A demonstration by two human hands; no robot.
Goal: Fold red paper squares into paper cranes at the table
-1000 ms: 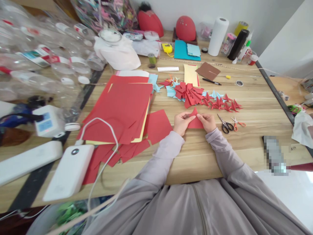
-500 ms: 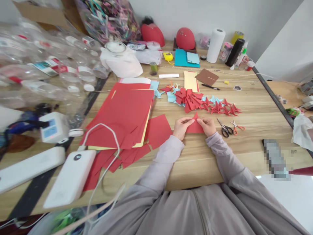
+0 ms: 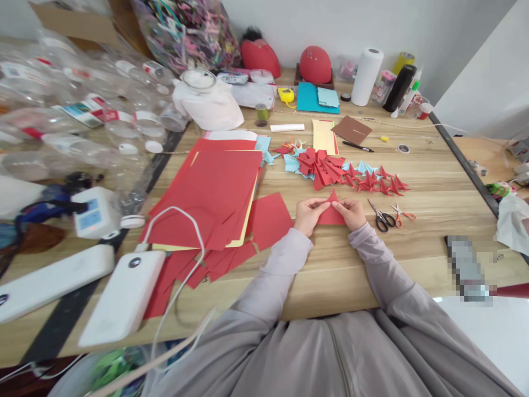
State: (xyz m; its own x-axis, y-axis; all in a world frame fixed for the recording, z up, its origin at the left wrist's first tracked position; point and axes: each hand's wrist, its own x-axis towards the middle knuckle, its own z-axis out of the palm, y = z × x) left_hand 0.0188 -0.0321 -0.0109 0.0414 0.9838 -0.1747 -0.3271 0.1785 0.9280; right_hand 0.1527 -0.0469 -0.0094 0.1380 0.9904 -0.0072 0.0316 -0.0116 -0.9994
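Between my two hands is a small piece of red paper [image 3: 332, 216], folded so that a pointed tip sticks up at its far side. My left hand [image 3: 308, 215] pinches it from the left, thumb on top. From the right, my right hand [image 3: 350, 212] pinches the same paper, and the two thumbs nearly meet near its upper middle. Beyond my fingers lies a pile of folded red paper pieces [image 3: 320, 166], with red paper stars [image 3: 371, 182] and light blue folded pieces beside it. Black-handled scissors [image 3: 384, 220] and orange-handled scissors [image 3: 399, 219] rest right of my right hand.
Left of my hands are stacked red sheets [image 3: 219, 193] and cut red strips [image 3: 206, 262]. A white power bank [image 3: 122, 298] with a cable lies nearer the front left edge. Plastic bottles [image 3: 119, 121] crowd the far left. A phone [image 3: 467, 267] lies at right.
Both hands keep their pinch on the red paper, with the thumbs slightly closer together. The whole view has shifted slightly; the other things on the table stay in place.
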